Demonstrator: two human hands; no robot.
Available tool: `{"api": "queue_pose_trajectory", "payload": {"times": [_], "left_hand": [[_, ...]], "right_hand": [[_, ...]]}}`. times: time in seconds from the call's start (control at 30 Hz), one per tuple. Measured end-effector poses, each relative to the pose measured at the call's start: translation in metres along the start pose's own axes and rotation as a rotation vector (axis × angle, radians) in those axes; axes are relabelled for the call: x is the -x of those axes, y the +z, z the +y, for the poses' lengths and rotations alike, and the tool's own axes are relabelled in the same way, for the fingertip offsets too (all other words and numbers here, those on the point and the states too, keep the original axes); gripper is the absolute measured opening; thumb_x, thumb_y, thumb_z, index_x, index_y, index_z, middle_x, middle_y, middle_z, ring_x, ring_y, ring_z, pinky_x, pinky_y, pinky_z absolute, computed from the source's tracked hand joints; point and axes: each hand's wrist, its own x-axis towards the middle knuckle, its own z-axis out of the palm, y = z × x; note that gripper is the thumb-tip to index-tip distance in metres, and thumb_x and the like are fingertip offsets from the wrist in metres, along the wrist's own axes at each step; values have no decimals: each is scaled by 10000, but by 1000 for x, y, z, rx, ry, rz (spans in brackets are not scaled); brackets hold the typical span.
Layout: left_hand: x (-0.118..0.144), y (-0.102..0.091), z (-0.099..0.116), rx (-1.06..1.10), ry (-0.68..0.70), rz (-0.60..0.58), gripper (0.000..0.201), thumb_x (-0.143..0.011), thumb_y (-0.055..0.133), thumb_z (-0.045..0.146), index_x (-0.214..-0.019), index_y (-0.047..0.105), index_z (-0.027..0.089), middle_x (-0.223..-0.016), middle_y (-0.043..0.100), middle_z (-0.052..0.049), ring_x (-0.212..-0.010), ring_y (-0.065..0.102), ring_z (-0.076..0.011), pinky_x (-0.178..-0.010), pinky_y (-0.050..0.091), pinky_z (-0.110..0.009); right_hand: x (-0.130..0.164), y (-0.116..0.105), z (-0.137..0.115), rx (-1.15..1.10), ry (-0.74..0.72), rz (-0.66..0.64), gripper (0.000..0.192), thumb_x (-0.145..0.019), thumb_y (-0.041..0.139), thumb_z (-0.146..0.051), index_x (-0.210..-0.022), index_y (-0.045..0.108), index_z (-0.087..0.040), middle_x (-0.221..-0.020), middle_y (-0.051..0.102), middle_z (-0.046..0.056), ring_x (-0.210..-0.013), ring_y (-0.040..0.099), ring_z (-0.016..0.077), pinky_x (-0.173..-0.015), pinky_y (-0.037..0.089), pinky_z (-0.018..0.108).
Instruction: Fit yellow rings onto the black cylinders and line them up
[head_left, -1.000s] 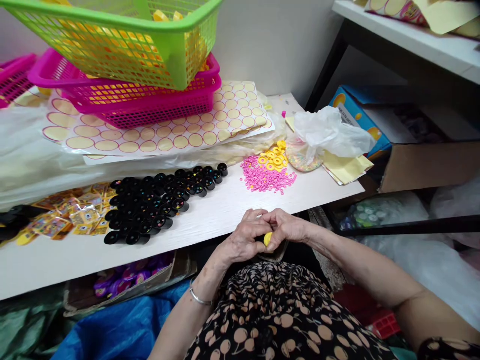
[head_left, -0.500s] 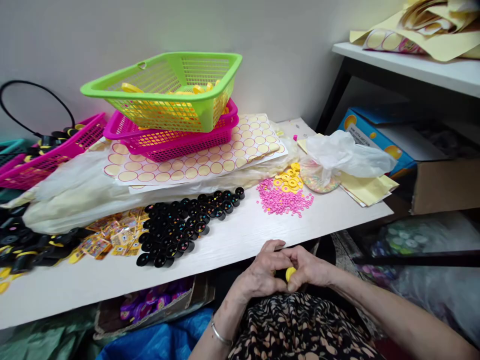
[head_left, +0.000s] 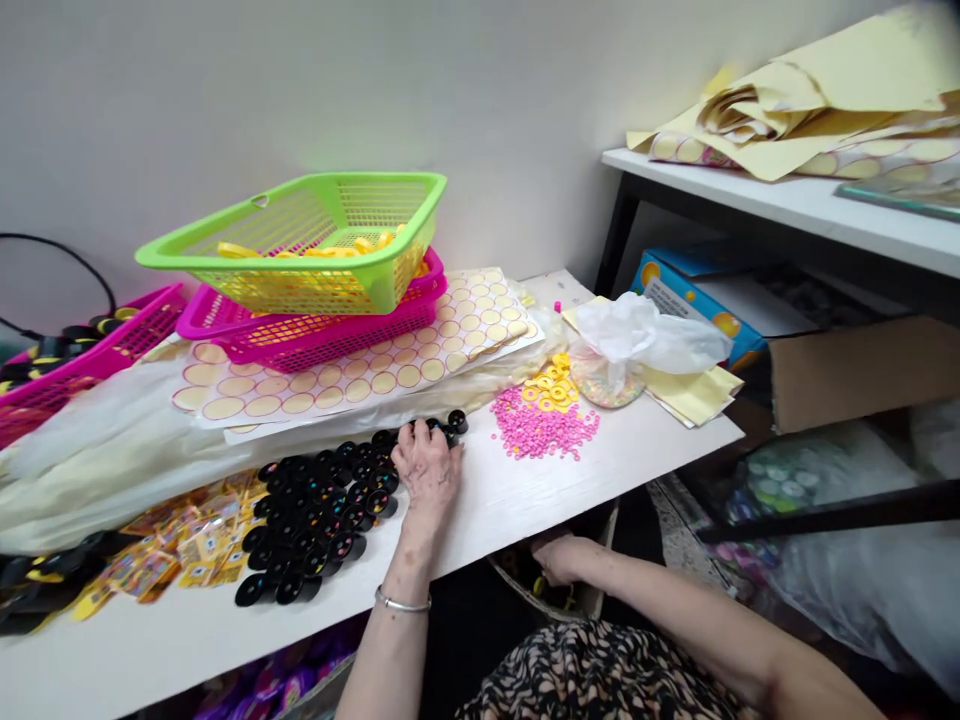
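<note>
My left hand [head_left: 427,462], with a silver bangle on its wrist, rests at the right end of a group of small round black cups [head_left: 322,510] on the table. Its fingers curl down over a cup at the back of the group, partly hiding it. Coloured bits show inside several cups. Below the table's front edge, my right hand [head_left: 556,558] reaches into a box [head_left: 589,603] holding dark and yellow pieces; its fingers are hidden. Pink beads [head_left: 541,428] and yellow rings [head_left: 553,385] lie in a pile to the right of my left hand.
A green basket [head_left: 300,262] with yellow pieces sits in a magenta basket [head_left: 315,345] on sticker sheets [head_left: 375,372]. Foil-like packets [head_left: 202,545] lie left of the cups. A tied clear bag [head_left: 637,335] is at the right. Beyond stands a white shelf [head_left: 750,195] over open boxes.
My hands were together at my lap around a small yellow piece. They have parted: the left moved forward to the black cups, the right down into the box. The view has shifted.
</note>
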Motion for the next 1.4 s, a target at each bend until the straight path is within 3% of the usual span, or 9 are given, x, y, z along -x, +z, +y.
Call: {"api": "queue_pose_trajectory", "payload": {"times": [0.17,0.3,0.33,0.5,0.6,0.73,0.97,1.13,1.4], "left_hand": [[-5,4,1,11,5,18,172,-746,539,272,-839,615,150,-1126,531,-155,-1146,353,-353,-844,329,-468],[-3,7,0,95,46,87,167,-736,543,254,-859,612,164,-1119,572,-125,-1129,378,-334,-861,309,-460],[-3,8,0,125,53,113,169,-737,541,247,-867,613,167,-1102,589,-117,-1123,390,-326,-869,304,-458],[6,13,12,360,94,161,155,-706,564,241,-836,616,173,-880,653,-83,-982,520,-265,-808,379,-382],[16,15,27,570,84,103,100,-668,587,242,-742,602,176,-781,636,-48,-840,567,-209,-746,434,-318],[30,18,44,767,-50,-2,119,-628,614,238,-735,608,186,-756,616,-6,-725,578,-155,-695,465,-276],[40,34,48,956,-196,-90,249,-609,665,262,-838,635,168,-826,621,-18,-736,597,-139,-715,496,-274],[41,43,48,1015,-188,-76,384,-585,714,304,-936,647,163,-878,619,-38,-794,605,-156,-768,506,-309],[41,40,50,945,-67,-38,247,-614,706,301,-821,658,177,-784,630,-29,-797,572,-172,-748,479,-319]], "right_hand": [[34,-17,16,-68,-73,32,176,-562,676,-190,-726,629,-144,-738,654,63,-744,632,222,-580,459,263],[78,-46,41,-638,-287,-88,123,-684,595,-235,-773,561,-156,-519,541,-40,-515,563,121,-486,412,205],[85,-55,48,-744,-317,-23,99,-716,559,-238,-770,548,-157,-512,522,-47,-489,540,106,-481,403,201],[75,-100,76,-677,-186,975,96,-755,487,-198,-677,535,-167,-611,516,-17,-606,494,114,-586,380,230],[50,-129,85,-465,57,1261,150,-789,449,-196,-695,563,-170,-744,561,36,-737,516,158,-672,375,266],[33,-153,81,-261,151,1194,154,-820,454,-216,-801,598,-166,-898,562,75,-849,515,182,-708,358,275],[36,-135,59,-27,-172,943,165,-836,514,-305,-814,632,-192,-874,545,44,-866,476,174,-694,320,270],[31,-128,50,155,-123,919,197,-865,433,-211,-799,612,-161,-894,550,82,-854,448,197,-689,305,291],[34,-130,48,242,-159,870,201,-845,396,-133,-801,591,-153,-881,552,81,-804,440,188,-685,303,290]]}}
